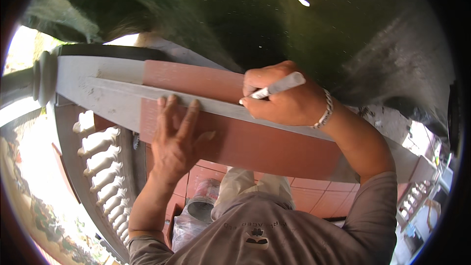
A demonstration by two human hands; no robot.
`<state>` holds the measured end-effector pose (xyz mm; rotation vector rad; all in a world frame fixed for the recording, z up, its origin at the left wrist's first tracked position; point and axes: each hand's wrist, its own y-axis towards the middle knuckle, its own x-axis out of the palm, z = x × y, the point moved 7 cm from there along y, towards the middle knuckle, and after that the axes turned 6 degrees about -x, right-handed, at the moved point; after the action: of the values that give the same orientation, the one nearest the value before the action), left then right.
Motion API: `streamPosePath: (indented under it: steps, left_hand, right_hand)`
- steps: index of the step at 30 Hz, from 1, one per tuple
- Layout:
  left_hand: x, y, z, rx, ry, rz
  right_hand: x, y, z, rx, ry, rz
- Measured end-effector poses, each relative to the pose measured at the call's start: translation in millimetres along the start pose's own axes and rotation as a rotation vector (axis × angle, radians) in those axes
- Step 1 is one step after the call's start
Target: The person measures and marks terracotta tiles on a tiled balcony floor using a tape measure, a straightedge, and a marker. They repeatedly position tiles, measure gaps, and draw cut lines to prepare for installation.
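Note:
A long reddish-brown tile or board [265, 145] lies across the top of a grey ledge [73, 78]. Along it runs a narrow grey straightedge [218, 103]. My left hand [174, 142] rests on the board with fingers spread, their tips on the straightedge. In my right hand [294, 98], a grey-and-white marker [287, 84] is pinched between thumb and fingers, tilted with its back end up to the right. The marker's tip sits close to the straightedge's far side, partly hidden by my fingers.
Dark green sheeting [235, 14] hangs beyond the ledge. A row of pale balusters [103, 167] stands at the left, below a grey round rail [17, 88]. On the red tiled floor [314, 196] are a can-like container [200, 209] and clear plastic wrap [189, 230], near my legs.

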<state>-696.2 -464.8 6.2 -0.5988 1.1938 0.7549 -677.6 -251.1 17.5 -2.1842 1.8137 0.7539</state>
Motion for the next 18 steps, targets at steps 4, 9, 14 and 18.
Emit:
streamPosePath:
  steps: [4, 9, 14, 18]
  left_hand:
    - [1.4, 0.6, 4.4, -0.011, 0.005, -0.010]
    - [2.5, 1.0, 7.1, 0.018, 0.058, 0.001]
    - [5.5, 0.3, 5.3, 0.024, 0.027, 0.002]
    - [6.9, -1.2, 3.5, -0.020, -0.001, -0.022]
  right_hand:
    - [-45.1, -73.7, 4.4, 0.168, -0.023, 0.017]
    - [-90.6, -151.0, 5.7, 0.294, -0.103, 0.059]
    - [-120.7, -203.9, 8.4, 0.381, -0.145, 0.073]
    - [-132.5, -234.0, 10.5, 0.397, -0.211, 0.099]
